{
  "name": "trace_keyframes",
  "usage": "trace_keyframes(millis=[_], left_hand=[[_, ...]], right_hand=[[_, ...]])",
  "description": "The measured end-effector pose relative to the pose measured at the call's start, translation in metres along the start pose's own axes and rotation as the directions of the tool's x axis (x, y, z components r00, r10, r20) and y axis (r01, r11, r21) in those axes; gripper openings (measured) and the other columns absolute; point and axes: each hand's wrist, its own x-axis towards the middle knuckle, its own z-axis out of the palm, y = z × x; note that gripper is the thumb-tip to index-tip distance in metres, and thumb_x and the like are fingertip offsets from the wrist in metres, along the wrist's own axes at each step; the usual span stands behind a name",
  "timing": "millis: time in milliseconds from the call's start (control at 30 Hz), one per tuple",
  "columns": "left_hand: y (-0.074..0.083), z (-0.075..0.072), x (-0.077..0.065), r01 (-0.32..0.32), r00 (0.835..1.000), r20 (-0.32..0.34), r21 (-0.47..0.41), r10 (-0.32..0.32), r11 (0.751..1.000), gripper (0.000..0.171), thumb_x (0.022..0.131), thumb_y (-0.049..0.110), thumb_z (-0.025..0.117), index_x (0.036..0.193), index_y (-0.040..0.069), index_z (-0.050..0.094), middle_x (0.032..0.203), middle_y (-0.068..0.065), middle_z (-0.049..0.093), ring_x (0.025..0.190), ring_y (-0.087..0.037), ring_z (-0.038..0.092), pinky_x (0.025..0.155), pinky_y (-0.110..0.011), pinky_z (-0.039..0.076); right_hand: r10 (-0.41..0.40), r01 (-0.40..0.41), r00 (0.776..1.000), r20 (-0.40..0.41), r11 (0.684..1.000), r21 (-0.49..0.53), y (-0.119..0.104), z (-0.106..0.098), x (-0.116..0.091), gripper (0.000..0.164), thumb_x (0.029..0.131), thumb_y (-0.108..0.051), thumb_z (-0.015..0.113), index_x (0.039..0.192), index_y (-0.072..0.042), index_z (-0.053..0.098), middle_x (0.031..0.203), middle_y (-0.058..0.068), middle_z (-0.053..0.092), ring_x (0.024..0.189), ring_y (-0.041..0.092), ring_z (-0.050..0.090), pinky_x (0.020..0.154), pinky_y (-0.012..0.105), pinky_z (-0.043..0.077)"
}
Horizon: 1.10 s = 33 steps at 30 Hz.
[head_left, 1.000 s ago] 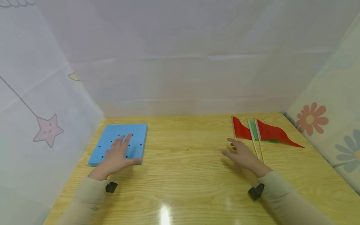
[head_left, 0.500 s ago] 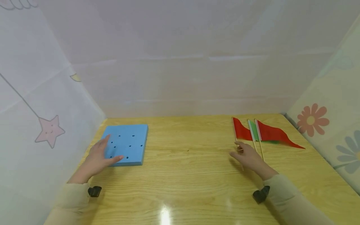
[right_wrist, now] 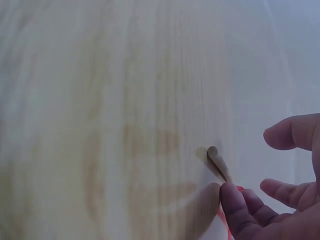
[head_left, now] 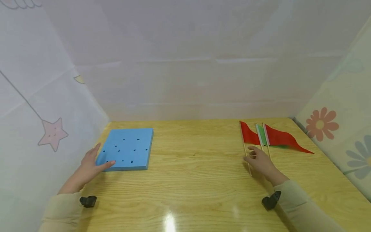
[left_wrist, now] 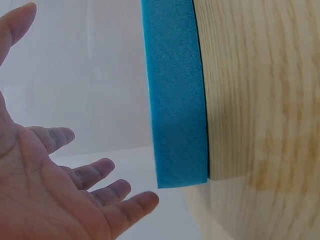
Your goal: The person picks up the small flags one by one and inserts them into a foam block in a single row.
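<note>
My left hand (head_left: 87,167) is spread beside the front left corner of a blue foam board (head_left: 127,154) with several small holes. In the left wrist view, its fingers are apart and empty, the little fingertip close to the corner of the board's blue side (left_wrist: 177,110). At the right, my right hand (head_left: 262,162) hovers over the wooden stick of a small red pennant flag (head_left: 248,133). The right wrist view shows thumb and fingers parted, one fingertip right by the end of the stick (right_wrist: 218,165). Beside it lie a green flag (head_left: 261,133) and another red flag (head_left: 281,137), partly overlapping.
All of this lies on a light wooden table (head_left: 191,187). A pale sheet (head_left: 179,87) hangs behind it, with patterned sheets at both sides, one bearing a star (head_left: 53,133), the other flowers (head_left: 320,124).
My left hand has moved left, from over the foam board to its left corner. My right hand has shifted slightly right and down toward the leftmost flag's stick. The flags and board stay put.
</note>
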Motion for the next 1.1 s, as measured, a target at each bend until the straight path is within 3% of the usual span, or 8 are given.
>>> trace_keyframes(millis=[133,267,433,567,800,900,1100], left_hand=[[-0.005,-0.002,0.001,0.027,0.999,0.037,-0.079,-0.024,0.996,0.116,0.097,0.040,0.072,0.160,-0.006,-0.014,0.158,-0.046,-0.006,0.143,-0.067,0.000,0.105,-0.082,0.017],[-0.011,-0.005,0.002,0.065,0.997,0.058,-0.101,-0.059,0.993,0.121,0.095,0.035,0.077,0.158,-0.007,-0.017,0.157,-0.047,-0.008,0.142,-0.068,0.001,0.106,-0.081,0.019],[-0.019,-0.010,0.006,0.127,0.989,0.093,-0.091,-0.118,0.988,0.122,0.094,0.032,0.078,0.156,-0.012,-0.017,0.154,-0.050,0.001,0.139,-0.069,0.013,0.108,-0.076,0.025],[-0.024,-0.010,0.012,0.163,0.981,0.119,-0.085,-0.153,0.983,0.123,0.092,0.031,0.080,0.155,-0.014,-0.015,0.155,-0.049,0.006,0.141,-0.066,0.014,0.110,-0.074,0.022],[-0.039,-0.008,0.019,0.168,0.975,0.150,-0.009,-0.165,0.986,0.117,0.092,0.034,0.079,0.152,-0.023,-0.004,0.152,-0.052,0.003,0.139,-0.069,0.008,0.112,-0.074,0.016],[-0.041,-0.008,0.021,0.151,0.977,0.147,0.017,-0.152,0.988,0.114,0.093,0.037,0.078,0.151,-0.025,0.001,0.151,-0.053,0.007,0.138,-0.069,0.013,0.111,-0.074,0.019],[-0.042,-0.004,0.024,0.120,0.978,0.169,0.010,-0.120,0.993,0.116,0.096,0.043,0.074,0.152,-0.023,-0.003,0.150,-0.054,0.008,0.138,-0.069,0.013,0.111,-0.075,0.020]], right_hand=[[0.022,-0.021,1.000,-0.009,0.999,0.029,0.005,0.002,-0.002,0.060,0.102,-0.012,0.062,0.146,0.018,0.035,0.132,0.040,0.047,0.122,0.052,0.049,0.099,0.061,0.047],[0.038,-0.038,0.999,-0.026,0.999,0.011,0.006,0.003,-0.002,0.051,0.099,-0.010,0.061,0.138,0.017,0.043,0.124,0.034,0.053,0.117,0.049,0.053,0.097,0.059,0.047],[0.029,-0.031,0.998,-0.047,0.998,-0.055,0.005,0.003,0.001,0.039,0.094,-0.009,0.058,0.124,0.015,0.055,0.112,0.026,0.062,0.108,0.042,0.061,0.092,0.053,0.050],[0.046,-0.048,0.998,-0.034,0.996,-0.073,0.004,0.001,0.005,0.039,0.094,-0.011,0.059,0.122,0.016,0.056,0.112,0.027,0.064,0.107,0.041,0.061,0.092,0.053,0.050],[0.078,-0.078,0.997,-0.005,0.993,-0.093,0.003,0.000,0.010,0.040,0.095,-0.014,0.065,0.121,0.016,0.057,0.108,0.023,0.064,0.101,0.037,0.061,0.087,0.047,0.052],[0.079,-0.080,0.997,-0.013,0.992,-0.102,0.002,-0.001,0.011,0.036,0.093,-0.014,0.067,0.115,0.014,0.059,0.102,0.019,0.064,0.096,0.032,0.060,0.082,0.041,0.052],[0.092,-0.092,0.996,-0.009,0.984,-0.150,0.002,-0.002,0.014,0.030,0.092,-0.015,0.070,0.107,0.010,0.061,0.094,0.013,0.063,0.088,0.028,0.058,0.076,0.036,0.049]])
